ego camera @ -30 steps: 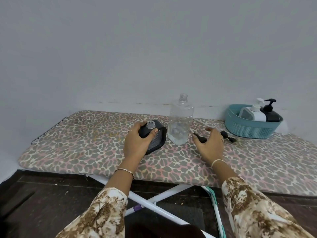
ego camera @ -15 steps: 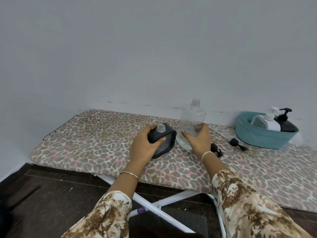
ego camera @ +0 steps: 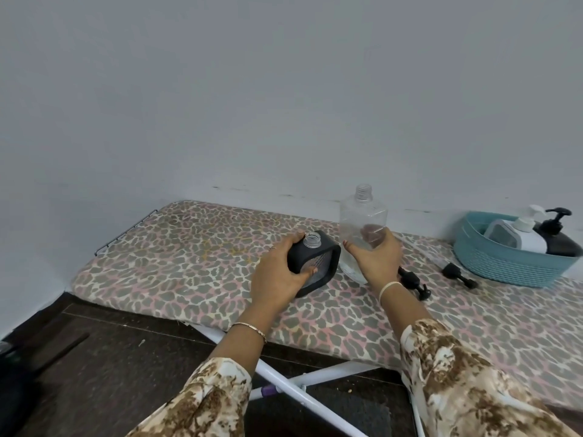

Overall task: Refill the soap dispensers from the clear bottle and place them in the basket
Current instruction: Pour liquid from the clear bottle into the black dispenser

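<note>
A black soap dispenser [ego camera: 318, 260] with an uncapped clear neck stands on the leopard-print ironing board [ego camera: 189, 257]; my left hand [ego camera: 277, 275] grips its left side. Just to its right stands the uncapped clear bottle [ego camera: 362, 219], and my right hand [ego camera: 377, 258] holds its lower half, fingers curled round it. A black pump head [ego camera: 413, 282] lies behind my right wrist, and a second black pump head [ego camera: 457, 274] lies near the basket. The teal basket [ego camera: 504, 266] at the right holds a white dispenser [ego camera: 520, 236] and a black dispenser [ego camera: 558, 238].
The board butts against a grey wall at the back. Its front edge runs above white folding legs [ego camera: 303, 383] and a dark floor [ego camera: 110, 357]. A wire rack [ego camera: 126, 231] sticks out at the board's left end.
My right hand let go of the pump head on the board, moved left and took hold of the clear bottle. The left hand stayed on the black dispenser. The camera view shifted left.
</note>
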